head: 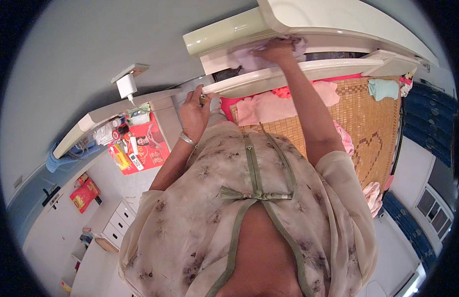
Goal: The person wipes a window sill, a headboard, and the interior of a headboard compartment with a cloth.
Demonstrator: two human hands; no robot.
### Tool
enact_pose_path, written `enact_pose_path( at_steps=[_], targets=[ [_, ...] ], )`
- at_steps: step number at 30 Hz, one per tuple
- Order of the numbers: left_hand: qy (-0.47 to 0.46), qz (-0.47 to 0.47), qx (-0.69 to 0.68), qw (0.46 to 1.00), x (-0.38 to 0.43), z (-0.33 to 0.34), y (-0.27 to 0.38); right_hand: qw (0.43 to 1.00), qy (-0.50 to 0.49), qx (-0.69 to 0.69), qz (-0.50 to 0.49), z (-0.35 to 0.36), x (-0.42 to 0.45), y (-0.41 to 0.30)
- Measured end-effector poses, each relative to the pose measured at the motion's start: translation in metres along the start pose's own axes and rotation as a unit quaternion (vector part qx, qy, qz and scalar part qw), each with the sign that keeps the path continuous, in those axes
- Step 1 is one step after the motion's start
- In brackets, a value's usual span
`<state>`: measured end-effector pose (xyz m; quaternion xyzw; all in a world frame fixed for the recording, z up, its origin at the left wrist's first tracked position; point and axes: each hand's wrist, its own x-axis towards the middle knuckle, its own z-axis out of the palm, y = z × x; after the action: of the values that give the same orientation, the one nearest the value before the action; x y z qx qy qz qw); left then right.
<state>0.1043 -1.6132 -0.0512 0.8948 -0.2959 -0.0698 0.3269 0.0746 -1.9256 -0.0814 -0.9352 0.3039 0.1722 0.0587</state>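
Observation:
My right hand (277, 51) reaches into the long opening of a cream headboard (229, 31), with its fingers closed in a crumpled lavender cloth (248, 55). Part of the cloth is hidden behind the hand. Along the opening's front runs a glossy cream panel (251, 78). My left hand (195, 111), wearing a ring and a bracelet, grips the left end of that panel between thumb and fingers. A dark item (227, 73) shows inside the opening at the left, and dark patterned fabric (333, 55) lies inside at the right.
A bed with a woven bamboo mat (374, 111) holds pink cloth (266, 107) and a mint cloth (383, 89). At left, a bedside top carries a red printed sheet (147, 148) and small items. A white charger (126, 86) sits in a wall socket, its cable hanging down.

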Motion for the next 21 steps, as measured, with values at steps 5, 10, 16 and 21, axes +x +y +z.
enact_pose_path(
  at_steps=[5, 10, 16, 21],
  targets=[
    [0.018, -0.008, -0.007, 1.0, -0.008, -0.001, 0.012, 0.998, 0.053, -0.023, 0.018, 0.007, -0.022, -0.121],
    [0.017, 0.009, -0.033, 0.999, -0.027, 0.006, 0.006, 0.988, 0.013, 0.114, -0.1, 0.02, -0.023, -0.183],
    [-0.033, 0.04, -0.002, 0.999, -0.05, 0.006, -0.009, 0.93, 0.054, 0.125, -0.341, 0.022, -0.048, -0.218],
    [-0.012, 0.092, -0.002, 0.996, -0.049, 0.016, -0.028, 0.83, 0.023, 0.366, -0.42, -0.003, -0.085, -0.205]
  ],
)
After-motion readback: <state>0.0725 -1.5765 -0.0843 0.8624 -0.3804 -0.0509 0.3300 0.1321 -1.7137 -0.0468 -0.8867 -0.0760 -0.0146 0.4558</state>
